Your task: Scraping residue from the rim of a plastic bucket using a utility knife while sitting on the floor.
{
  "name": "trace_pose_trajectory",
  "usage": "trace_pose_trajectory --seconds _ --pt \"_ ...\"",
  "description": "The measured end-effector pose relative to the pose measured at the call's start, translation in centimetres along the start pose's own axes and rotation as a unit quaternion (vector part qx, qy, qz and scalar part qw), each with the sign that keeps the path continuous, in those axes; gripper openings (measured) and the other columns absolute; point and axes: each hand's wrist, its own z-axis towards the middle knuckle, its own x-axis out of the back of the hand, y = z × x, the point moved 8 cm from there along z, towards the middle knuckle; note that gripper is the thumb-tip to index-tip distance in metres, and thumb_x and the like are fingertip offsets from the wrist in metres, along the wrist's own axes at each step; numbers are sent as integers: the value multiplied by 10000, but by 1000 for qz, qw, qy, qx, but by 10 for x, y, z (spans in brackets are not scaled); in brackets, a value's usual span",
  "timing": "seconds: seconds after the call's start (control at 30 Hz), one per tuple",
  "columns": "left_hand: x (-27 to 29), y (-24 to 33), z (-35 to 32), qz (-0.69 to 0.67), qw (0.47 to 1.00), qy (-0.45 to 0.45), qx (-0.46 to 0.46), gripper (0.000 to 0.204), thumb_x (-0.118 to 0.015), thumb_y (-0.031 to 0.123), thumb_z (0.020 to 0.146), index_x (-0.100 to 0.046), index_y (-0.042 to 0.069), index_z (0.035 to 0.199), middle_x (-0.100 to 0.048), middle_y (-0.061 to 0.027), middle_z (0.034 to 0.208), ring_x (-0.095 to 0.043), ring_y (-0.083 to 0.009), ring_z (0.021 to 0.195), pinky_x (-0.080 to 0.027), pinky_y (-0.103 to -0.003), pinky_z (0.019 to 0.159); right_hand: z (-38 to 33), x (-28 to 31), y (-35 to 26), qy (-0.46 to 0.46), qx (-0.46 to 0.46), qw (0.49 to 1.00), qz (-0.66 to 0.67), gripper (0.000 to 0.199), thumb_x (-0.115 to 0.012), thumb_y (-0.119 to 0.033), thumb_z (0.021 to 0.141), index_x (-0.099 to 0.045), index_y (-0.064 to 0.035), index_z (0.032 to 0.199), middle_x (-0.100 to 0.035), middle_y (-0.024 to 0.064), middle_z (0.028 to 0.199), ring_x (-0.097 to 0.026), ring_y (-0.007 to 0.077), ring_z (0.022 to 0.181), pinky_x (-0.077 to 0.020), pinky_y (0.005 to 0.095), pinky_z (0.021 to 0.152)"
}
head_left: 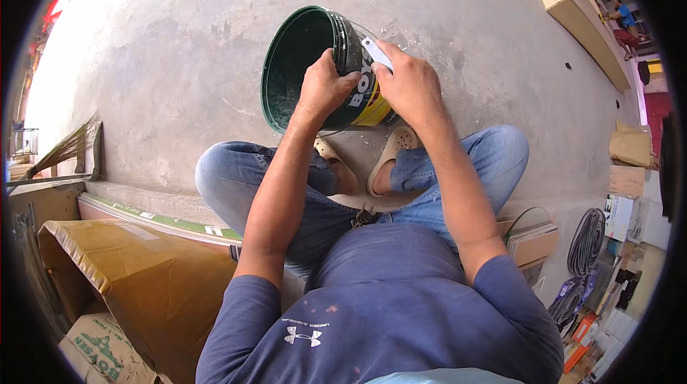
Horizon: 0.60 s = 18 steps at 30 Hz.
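Note:
A dark green plastic paint bucket [371, 107] with a yellow-and-white printed label lies tilted on the concrete floor beyond my feet, its mouth facing left. My left hand [326, 88] grips it at the rim, thumb toward the label and fingers over the edge. Closed around a flat white handle [377, 54] with a hole at its end, my right hand [411, 85] is at the label side of the bucket. The rest of that tool is hidden by my hand. Small white flakes are scattered on the floor beside the bucket.
I sit low with knees apart, clogs [402, 142] close to the bucket. An open cardboard box [154, 259] stands at lower left, a broom [68, 146] beyond it. A wooden cabinet [580, 15] is at far right; coiled black cable [587, 241] lies at right. Another person [625, 17] is far off.

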Motion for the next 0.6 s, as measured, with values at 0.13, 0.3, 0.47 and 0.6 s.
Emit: trace_pose_trajectory --seconds 0.13,0.3,0.47,0.6 --pt "-1 14 -5 21 999 -24 8 446 -811 225 795 -629 -56 1089 -736 -256 926 -754 -386 929 -590 -447 805 8 -9 1 -19 -9 1000 12 421 -671 -216 954 -665 -36 1335 -738 295 1016 -736 445 968 -582 509 895" --pt "-22 17 -10 -23 998 -57 16 403 -755 179 836 -643 3 1181 -752 -222 997 -748 -366 992 -578 -438 877 2 -20 13 -34 -48 998 4 435 -685 -229 946 -666 -79 1354 -736 282 1051 -726 445 998 -572 508 911" --pt "-51 14 -15 -159 984 -83 24 387 -711 149 887 -622 6 1235 -745 -205 1096 -732 -331 1070 -558 -427 931 -3 -15 20 -50 -85 995 -2 437 -689 -239 945 -671 -112 1362 -734 271 1084 -718 444 1013 -564 503 922" --pt "-57 18 -18 -156 986 -53 -4 432 -699 163 913 -595 7 1302 -726 -227 1160 -709 -359 1127 -547 -438 960 -7 -6 12 -38 -49 997 -35 396 -649 -225 970 -675 -76 1336 -748 272 968 -749 416 947 -595 500 867"
